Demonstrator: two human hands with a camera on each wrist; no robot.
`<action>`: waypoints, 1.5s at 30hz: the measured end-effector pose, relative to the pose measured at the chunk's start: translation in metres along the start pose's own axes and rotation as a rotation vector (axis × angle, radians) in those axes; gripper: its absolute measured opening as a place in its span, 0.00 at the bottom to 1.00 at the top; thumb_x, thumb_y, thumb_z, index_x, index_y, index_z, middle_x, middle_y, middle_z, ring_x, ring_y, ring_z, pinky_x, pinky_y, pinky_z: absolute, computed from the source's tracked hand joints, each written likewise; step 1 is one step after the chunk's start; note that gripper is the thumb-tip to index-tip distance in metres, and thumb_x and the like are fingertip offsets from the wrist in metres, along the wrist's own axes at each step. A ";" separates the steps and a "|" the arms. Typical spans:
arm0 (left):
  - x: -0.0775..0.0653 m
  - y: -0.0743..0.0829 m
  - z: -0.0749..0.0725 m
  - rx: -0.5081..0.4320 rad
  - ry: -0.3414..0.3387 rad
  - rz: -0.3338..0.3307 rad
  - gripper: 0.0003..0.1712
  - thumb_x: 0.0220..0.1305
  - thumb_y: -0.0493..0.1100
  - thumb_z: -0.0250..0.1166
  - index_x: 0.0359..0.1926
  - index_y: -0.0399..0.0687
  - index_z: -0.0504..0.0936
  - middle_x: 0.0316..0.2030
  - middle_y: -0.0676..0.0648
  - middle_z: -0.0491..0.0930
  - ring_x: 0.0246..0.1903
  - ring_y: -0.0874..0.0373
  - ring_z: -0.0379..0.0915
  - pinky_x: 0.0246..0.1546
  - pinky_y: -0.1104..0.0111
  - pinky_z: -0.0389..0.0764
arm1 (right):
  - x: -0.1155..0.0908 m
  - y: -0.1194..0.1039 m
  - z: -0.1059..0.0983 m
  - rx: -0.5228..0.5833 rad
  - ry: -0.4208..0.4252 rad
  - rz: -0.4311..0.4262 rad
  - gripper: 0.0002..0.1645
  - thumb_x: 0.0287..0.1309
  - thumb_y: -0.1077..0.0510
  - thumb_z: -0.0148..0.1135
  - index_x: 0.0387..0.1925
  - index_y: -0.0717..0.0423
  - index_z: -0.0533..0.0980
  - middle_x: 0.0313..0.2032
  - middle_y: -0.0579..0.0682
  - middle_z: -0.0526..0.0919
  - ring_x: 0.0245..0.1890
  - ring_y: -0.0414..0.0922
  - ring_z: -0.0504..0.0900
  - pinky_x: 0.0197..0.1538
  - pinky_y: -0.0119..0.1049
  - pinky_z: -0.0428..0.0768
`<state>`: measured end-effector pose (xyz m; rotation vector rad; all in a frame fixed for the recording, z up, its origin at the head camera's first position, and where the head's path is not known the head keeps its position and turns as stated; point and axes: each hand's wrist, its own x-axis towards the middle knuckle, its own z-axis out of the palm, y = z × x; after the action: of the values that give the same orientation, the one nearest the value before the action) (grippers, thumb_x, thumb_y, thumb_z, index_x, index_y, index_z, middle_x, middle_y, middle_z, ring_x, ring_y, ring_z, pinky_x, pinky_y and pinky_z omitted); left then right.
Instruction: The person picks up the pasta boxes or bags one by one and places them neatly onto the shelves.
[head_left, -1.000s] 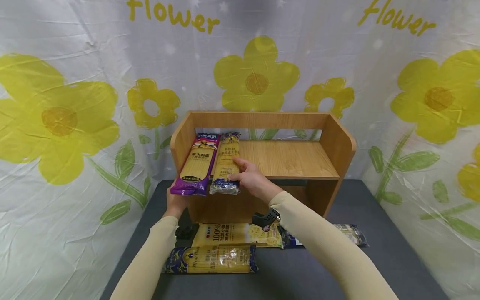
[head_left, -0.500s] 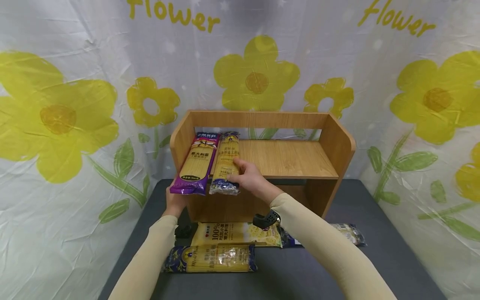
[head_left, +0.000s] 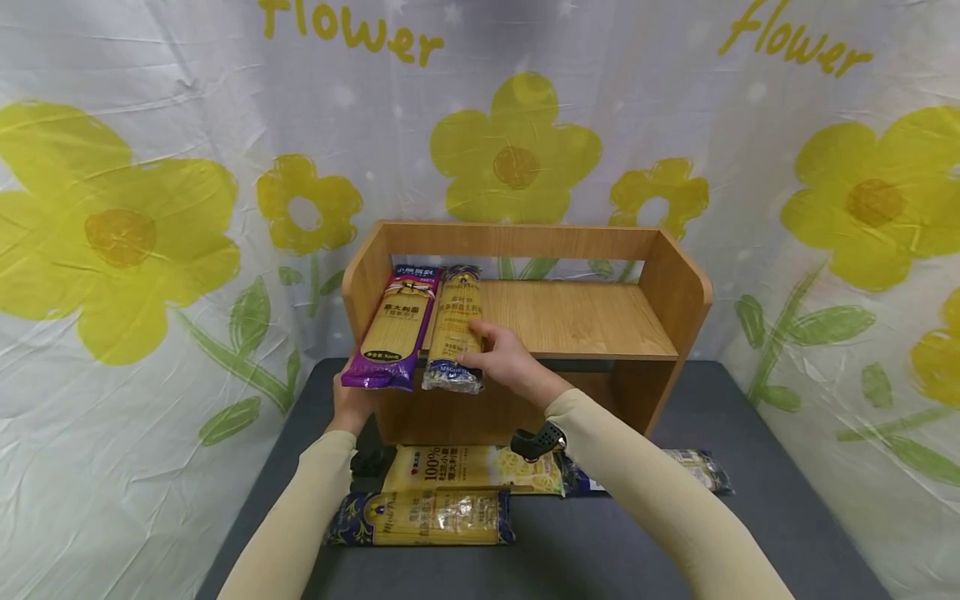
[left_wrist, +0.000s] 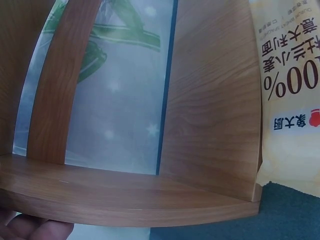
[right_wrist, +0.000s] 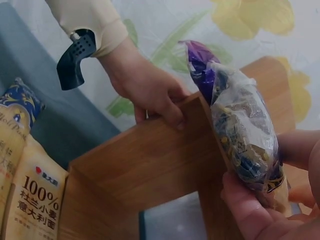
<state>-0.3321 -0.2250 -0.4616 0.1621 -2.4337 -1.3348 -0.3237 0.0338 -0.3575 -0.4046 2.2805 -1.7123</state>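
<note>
My right hand [head_left: 510,362] grips a yellow-and-blue spaghetti pack [head_left: 456,308] near its front end, thumb and fingers on either side of it. The pack lies on the upper board of a wooden shelf [head_left: 577,317], its clear crinkled end jutting past the front edge. Left of it, a purple pasta pack [head_left: 397,321] lies alongside and also overhangs. My left hand [head_left: 351,407] holds the shelf's left side panel, partly hidden under the purple pack in the head view. In the right wrist view, the left hand's [right_wrist: 152,92] thumb and fingers wrap that panel's edge [right_wrist: 145,150].
In front of the shelf, a cream "100%" pasta pack [head_left: 472,468] lies on the dark table [head_left: 600,550], with a blue-and-yellow spaghetti pack [head_left: 427,518] nearer me. Another pack [head_left: 697,468] lies at the right, partly behind my forearm. A flowered curtain [head_left: 480,125] hangs behind.
</note>
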 end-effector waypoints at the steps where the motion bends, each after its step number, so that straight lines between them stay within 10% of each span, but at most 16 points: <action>1: 0.000 0.000 0.001 0.010 -0.003 0.004 0.31 0.60 0.38 0.59 0.65 0.36 0.69 0.53 0.30 0.79 0.45 0.40 0.78 0.51 0.49 0.75 | -0.001 0.000 -0.001 0.002 -0.005 0.001 0.47 0.60 0.61 0.64 0.75 0.52 0.52 0.66 0.58 0.71 0.50 0.45 0.77 0.36 0.31 0.74; 7: -0.003 -0.003 0.003 0.010 0.030 0.048 0.31 0.58 0.37 0.60 0.64 0.36 0.70 0.50 0.29 0.80 0.42 0.39 0.79 0.48 0.49 0.76 | -0.016 0.001 -0.023 -0.011 -0.012 -0.011 0.44 0.62 0.56 0.63 0.75 0.46 0.53 0.75 0.56 0.53 0.56 0.53 0.79 0.47 0.46 0.82; 13: -0.001 -0.003 0.001 0.096 0.066 0.115 0.29 0.57 0.38 0.60 0.61 0.34 0.73 0.48 0.28 0.81 0.41 0.37 0.79 0.45 0.47 0.77 | -0.045 0.015 -0.061 -0.022 -0.056 -0.065 0.41 0.64 0.52 0.61 0.73 0.54 0.57 0.72 0.64 0.60 0.44 0.50 0.86 0.41 0.41 0.84; 23: -0.001 0.004 -0.004 0.036 0.025 0.017 0.31 0.61 0.41 0.60 0.66 0.39 0.68 0.50 0.29 0.81 0.38 0.42 0.75 0.43 0.55 0.76 | -0.080 0.066 -0.085 -0.067 -0.144 -0.023 0.36 0.65 0.56 0.60 0.71 0.59 0.61 0.66 0.67 0.68 0.44 0.55 0.86 0.41 0.46 0.84; 30: -0.002 0.000 0.001 0.041 0.038 0.016 0.29 0.62 0.41 0.58 0.64 0.39 0.71 0.43 0.30 0.83 0.30 0.48 0.71 0.33 0.66 0.72 | -0.080 0.104 -0.068 -0.113 -0.215 0.005 0.35 0.62 0.56 0.62 0.68 0.62 0.65 0.63 0.69 0.71 0.42 0.48 0.86 0.43 0.47 0.84; 45: -0.002 -0.003 0.001 0.038 0.045 0.047 0.32 0.58 0.37 0.60 0.65 0.37 0.69 0.50 0.28 0.80 0.40 0.40 0.76 0.49 0.50 0.76 | -0.059 0.152 0.021 -0.290 -0.475 -0.068 0.34 0.58 0.61 0.65 0.66 0.58 0.69 0.63 0.64 0.73 0.58 0.62 0.76 0.53 0.42 0.80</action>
<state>-0.3312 -0.2254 -0.4652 0.1424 -2.4112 -1.2516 -0.2710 0.0779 -0.5072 -0.8546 2.1661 -1.1478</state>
